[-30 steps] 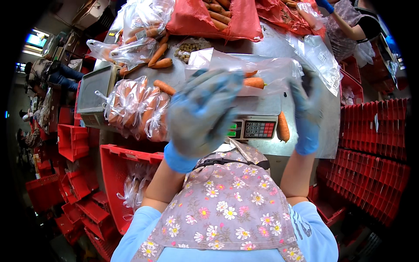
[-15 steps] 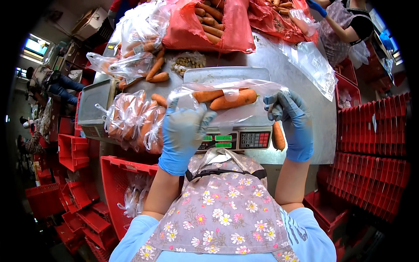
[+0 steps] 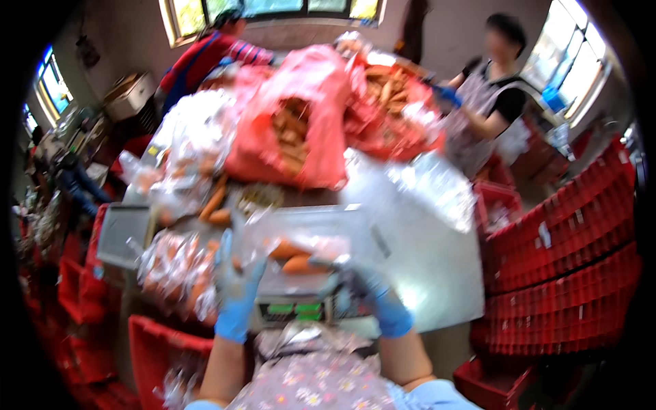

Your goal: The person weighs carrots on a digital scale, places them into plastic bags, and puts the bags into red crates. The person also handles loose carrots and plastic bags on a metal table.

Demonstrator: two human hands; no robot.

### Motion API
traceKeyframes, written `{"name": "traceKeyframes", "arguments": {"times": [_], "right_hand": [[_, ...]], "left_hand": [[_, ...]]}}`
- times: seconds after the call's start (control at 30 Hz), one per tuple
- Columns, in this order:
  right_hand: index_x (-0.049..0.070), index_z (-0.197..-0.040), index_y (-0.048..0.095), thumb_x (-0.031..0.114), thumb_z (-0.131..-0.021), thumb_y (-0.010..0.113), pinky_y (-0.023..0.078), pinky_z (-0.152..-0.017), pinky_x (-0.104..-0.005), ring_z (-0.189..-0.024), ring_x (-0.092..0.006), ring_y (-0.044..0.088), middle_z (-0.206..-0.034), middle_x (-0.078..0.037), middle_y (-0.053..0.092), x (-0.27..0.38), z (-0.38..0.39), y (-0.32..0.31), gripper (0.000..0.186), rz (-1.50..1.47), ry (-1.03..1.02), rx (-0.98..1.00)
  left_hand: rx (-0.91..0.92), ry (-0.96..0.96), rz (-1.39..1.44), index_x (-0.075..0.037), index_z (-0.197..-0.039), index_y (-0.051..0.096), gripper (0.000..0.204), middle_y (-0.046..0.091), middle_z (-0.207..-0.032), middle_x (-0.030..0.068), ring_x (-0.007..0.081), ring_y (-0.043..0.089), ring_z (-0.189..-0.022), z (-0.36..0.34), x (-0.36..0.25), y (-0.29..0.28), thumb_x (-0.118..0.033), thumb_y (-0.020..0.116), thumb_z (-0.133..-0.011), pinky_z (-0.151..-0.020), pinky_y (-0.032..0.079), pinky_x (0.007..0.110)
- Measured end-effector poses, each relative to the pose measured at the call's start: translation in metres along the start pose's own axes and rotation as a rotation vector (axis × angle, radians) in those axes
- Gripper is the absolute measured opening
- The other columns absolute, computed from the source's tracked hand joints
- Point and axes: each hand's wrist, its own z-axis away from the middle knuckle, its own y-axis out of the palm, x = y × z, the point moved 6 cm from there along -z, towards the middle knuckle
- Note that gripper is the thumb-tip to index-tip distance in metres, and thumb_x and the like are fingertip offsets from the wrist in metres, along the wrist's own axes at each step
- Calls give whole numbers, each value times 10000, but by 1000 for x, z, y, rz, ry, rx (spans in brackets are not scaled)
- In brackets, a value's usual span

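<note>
A clear plastic bag [image 3: 329, 244] with carrots [image 3: 305, 264] in it lies on the pan of the weighing scale [image 3: 301, 281] in front of me. Both my hands wear blue gloves, and the picture is smeared by motion. At the bag's left side is my left hand [image 3: 238, 290], its fingers pointing up and its thumb apart. My right hand [image 3: 379, 294] is at the bag's right end, fingers reaching toward the carrots; the blur hides whether they grip the plastic. Packed bags of carrots [image 3: 179, 270] lie left of the scale.
Behind the scale stand red mesh sacks [image 3: 321, 130] of carrots and a pile of clear bags [image 3: 198, 126]. Flat plastic bags [image 3: 434, 188] lie on the metal table [image 3: 430, 273]. Red crates [image 3: 557, 273] are stacked at right. Two people work across the table.
My view has tilted up, bringing the far side of the table and windows into sight. My hands have lowered beside the bag; the right one has moved closer to the carrots.
</note>
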Motion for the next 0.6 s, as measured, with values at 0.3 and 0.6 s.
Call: {"name": "traceKeyframes", "arguments": {"times": [0.3, 0.6], "right_hand": [[-59, -1342, 371, 190, -954, 414, 434, -863, -253, -968, -167, 575, -1138, -134, 589, -5, 3, 11, 463, -52, -116, 260], [-45, -1085, 614, -166, -757, 422, 390, -966, -297, -1152, -225, 525, -1191, -177, 584, -5, -1, -33, 399, 325, -623, -310]], "left_hand": [[-177, 222, -465, 16, -1232, 435, 612, 468, -1223, 190, 329, 432, -1165, -27, -27, 9, -267, 642, -732, -1023, 294, 434], [421, -77, 880, 60, -821, 626, 222, 664, -867, 82, 186, 615, -828, 3, -55, -15, -107, 480, -822, -825, 451, 267]]}}
